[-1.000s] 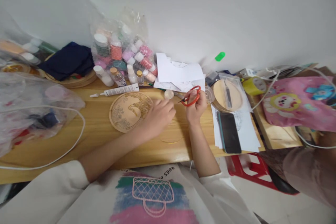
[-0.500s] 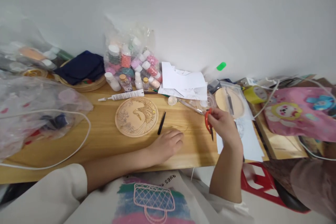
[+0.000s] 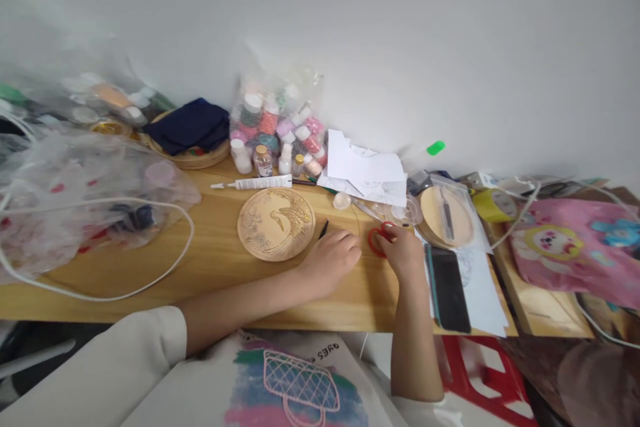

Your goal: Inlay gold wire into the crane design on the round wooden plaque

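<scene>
My right hand (image 3: pixel 404 252) is closed on the red handles of a pair of scissors (image 3: pixel 374 240), low over the table; their blades are hidden. To its left, my left hand (image 3: pixel 333 261) rests on the wood with fingers curled together. What its fingertips hold, if anything, I cannot make out. Just beyond it the tip of a black pen-like tool (image 3: pixel 324 229) shows, the rest covered by the hand. A round wooden disc (image 3: pixel 277 230) with a bird drawn in raised lines lies flat left of that tool.
A white tube (image 3: pixel 263 182) and a bag of small jars (image 3: pixel 280 113) stand behind the disc. White papers (image 3: pixel 367 163) lie at the back. On the right are a phone (image 3: pixel 450 290), a round wooden blank (image 3: pixel 445 213) and yellow tape (image 3: pixel 494 205). A white cable (image 3: pixel 185 247) loops at left.
My right hand has come down and left with the scissors, whose handles now sit near the tabletop. A phone formerly behind my right arm shows. The view has shifted; my left hand stays low on the table.
</scene>
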`<action>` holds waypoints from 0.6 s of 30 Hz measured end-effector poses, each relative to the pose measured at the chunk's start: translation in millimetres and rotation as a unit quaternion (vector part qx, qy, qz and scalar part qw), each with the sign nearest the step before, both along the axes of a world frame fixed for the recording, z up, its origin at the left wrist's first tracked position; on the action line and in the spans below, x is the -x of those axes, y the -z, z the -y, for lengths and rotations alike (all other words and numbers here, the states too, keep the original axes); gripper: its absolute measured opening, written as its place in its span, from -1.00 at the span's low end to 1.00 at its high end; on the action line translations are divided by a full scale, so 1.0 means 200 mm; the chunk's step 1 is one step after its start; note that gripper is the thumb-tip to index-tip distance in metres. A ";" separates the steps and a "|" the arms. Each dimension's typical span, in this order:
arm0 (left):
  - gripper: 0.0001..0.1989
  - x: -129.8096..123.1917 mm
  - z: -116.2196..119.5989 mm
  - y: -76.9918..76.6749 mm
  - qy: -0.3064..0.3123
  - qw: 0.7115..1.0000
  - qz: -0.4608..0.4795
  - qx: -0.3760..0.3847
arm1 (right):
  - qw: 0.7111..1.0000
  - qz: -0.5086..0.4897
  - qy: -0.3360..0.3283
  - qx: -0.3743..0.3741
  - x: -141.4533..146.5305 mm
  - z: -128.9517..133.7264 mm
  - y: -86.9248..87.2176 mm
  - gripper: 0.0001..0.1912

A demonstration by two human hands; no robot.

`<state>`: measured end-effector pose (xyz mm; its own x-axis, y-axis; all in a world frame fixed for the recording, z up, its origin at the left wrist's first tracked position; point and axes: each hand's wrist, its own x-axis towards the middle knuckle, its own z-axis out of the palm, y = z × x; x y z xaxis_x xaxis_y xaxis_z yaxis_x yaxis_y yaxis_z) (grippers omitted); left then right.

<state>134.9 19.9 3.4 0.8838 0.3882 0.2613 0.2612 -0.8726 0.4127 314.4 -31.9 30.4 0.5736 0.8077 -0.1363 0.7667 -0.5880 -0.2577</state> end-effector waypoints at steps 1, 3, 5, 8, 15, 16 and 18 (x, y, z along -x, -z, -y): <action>-0.84 0.04 -0.03 -0.02 -0.010 1.000 0.010 0.006 | 1.000 0.010 0.003 0.004 0.01 -0.01 0.00 -0.86; -0.84 0.16 -0.10 -0.05 -0.040 0.999 0.030 0.016 | 1.000 0.024 0.006 0.014 0.03 -0.02 -0.02 -0.84; -0.83 0.32 -0.17 -0.06 -0.083 0.995 0.051 0.022 | 0.999 0.035 0.005 0.018 0.08 -0.03 -0.05 -0.81; -0.81 0.59 -0.28 -0.04 -0.167 0.983 0.068 0.022 | 0.999 0.039 -0.001 0.010 0.20 -0.08 -0.11 -0.72; -0.72 0.91 -0.50 0.06 -0.315 0.949 0.016 -0.015 | 0.993 -0.019 -0.116 0.011 0.58 -0.46 -0.19 -0.70; -0.72 0.92 -0.52 0.07 -0.317 0.948 0.004 -0.019 | 0.992 -0.023 -0.126 0.016 0.62 -0.52 -0.19 -0.70; -0.73 0.91 -0.56 0.08 -0.311 0.950 -0.016 -0.023 | 0.990 -0.028 -0.134 0.024 0.68 -0.62 -0.16 -0.71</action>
